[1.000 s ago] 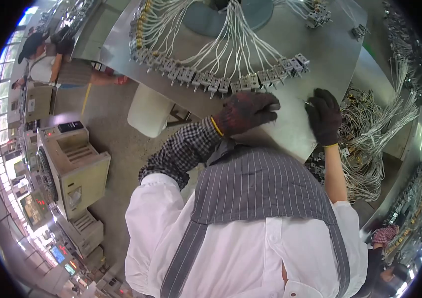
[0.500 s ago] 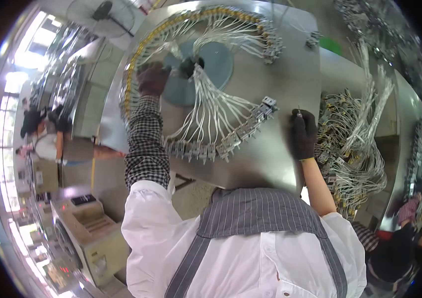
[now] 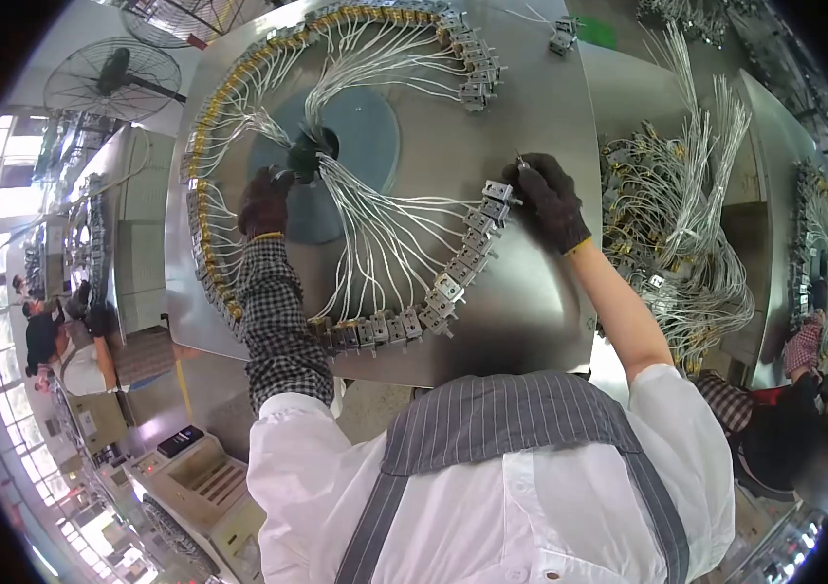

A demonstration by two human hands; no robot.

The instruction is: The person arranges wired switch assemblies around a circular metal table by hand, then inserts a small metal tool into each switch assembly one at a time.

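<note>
My left hand (image 3: 266,202), in a dark glove, is curled beside the dark hub (image 3: 314,151) of a round grey-blue disc (image 3: 370,127). Whatever its fingers may hold is too small to make out. My gloved right hand (image 3: 555,202) pinches a small pointed metal tool (image 3: 521,162), near the right end of a curved row of metal blocks (image 3: 472,243). White wires (image 3: 375,209) fan from the hub to these blocks. Another row of parts with yellow pieces (image 3: 202,146) arcs around the disc's left and far sides, also wired to the centre.
The steel table (image 3: 521,302) carries the ring. A loose block (image 3: 563,37) lies at its far right. Right of it, a heap of wired parts (image 3: 667,234) rests on another table. Fans (image 3: 112,78) stand at far left; people sit on both sides.
My right hand has moved left and away from me, up to the end of the block row. My left hand has come slightly nearer me. The whole view has shifted.
</note>
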